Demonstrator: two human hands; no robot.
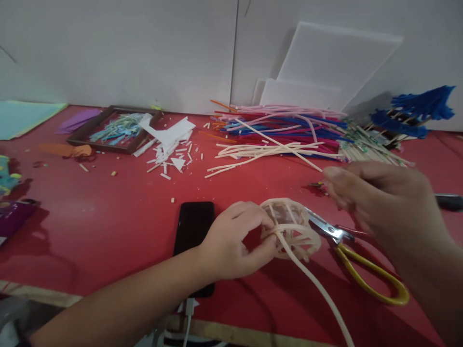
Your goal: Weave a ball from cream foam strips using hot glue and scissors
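Note:
My left hand [242, 241] pinches the near side of a small round openwork frame [294, 231] made of cream strips. A long cream strip [314, 279] runs from its fingertips down to the lower right, past the picture's edge. My right hand [383, 207] is raised at the right, fingers curled together, at the lower end of a thin cream stick [278, 144]; whether it grips that stick or only overlaps it cannot be made out. Scissors with yellow handles [372, 279] lie half open between the frame and my right forearm.
A black phone [195, 224] with a white cable lies under my left wrist. Behind are a brown tray [123, 147] of shreds, white paper scraps [173, 132], coloured strips [282, 120] and a blue fringed object [415, 113]. White sheets [336, 62] lean on the wall.

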